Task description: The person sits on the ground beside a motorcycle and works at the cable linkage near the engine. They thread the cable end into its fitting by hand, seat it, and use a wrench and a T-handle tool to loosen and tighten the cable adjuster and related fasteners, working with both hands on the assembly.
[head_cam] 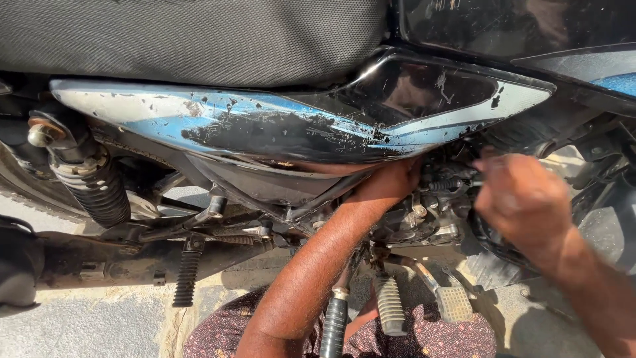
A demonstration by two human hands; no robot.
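One motorcycle fills the view, seen from its side at close range, with the grey textured seat [192, 33] across the top. Below the seat runs the long side panel [278, 119], black and blue with a pale stripe, its paint badly scratched and chipped; it overhangs the engine area and hides whatever lies directly under its lower edge. At the far left stands the rear shock absorber [89, 179], a dark coil spring with a chrome top nut, tilted. Beneath it the muddy frame rail [126, 258] stretches across, with a ribbed passenger footpeg [187, 277] hanging down from it.

The left hand [394, 180] reaches up under the side panel, its forearm rising from the bottom of the frame; the fingers disappear behind the panel edge, so I cannot tell whether they grip anything. The right hand [523, 202] is blurred, curled into a loose fist just beside the carburettor area [430, 212], and appears to pinch a small dark tool or fitting [454, 183] that points toward the left hand. Lower down sit the ribbed rider footpeg [389, 305], the flat brake pedal [454, 303] and a black kick lever [334, 325], all above patterned cloth on the person's lap [424, 338] and pale concrete ground [79, 328].
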